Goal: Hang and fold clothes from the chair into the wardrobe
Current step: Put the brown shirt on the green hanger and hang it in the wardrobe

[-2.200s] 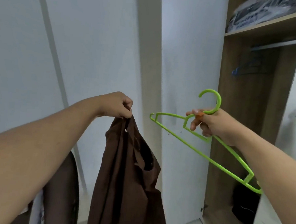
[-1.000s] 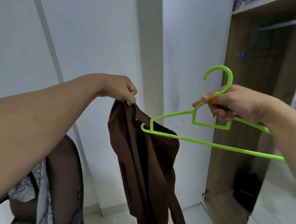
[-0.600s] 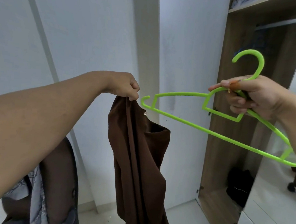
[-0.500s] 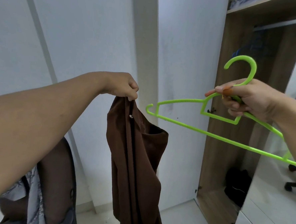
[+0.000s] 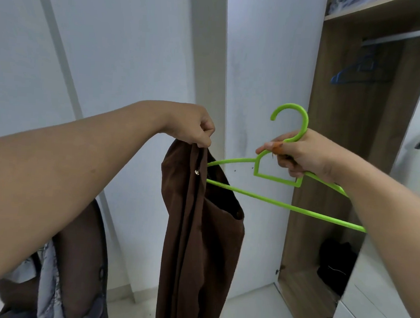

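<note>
Wardrobe (image 5: 347,147) stands open at right, a blue hanger (image 5: 356,74) on its rail. Brown garment (image 5: 199,232) hangs from the left hand (image 5: 193,128), pinched at its top edge. Green hanger (image 5: 276,187), gripped at the neck by the right hand (image 5: 302,157), has one tip inside the garment's opening.

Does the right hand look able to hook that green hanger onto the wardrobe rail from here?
Probably yes. The right hand grips the green hanger below its hook, the wardrobe is open, and the rail has bare space beside the blue hangers.
</note>
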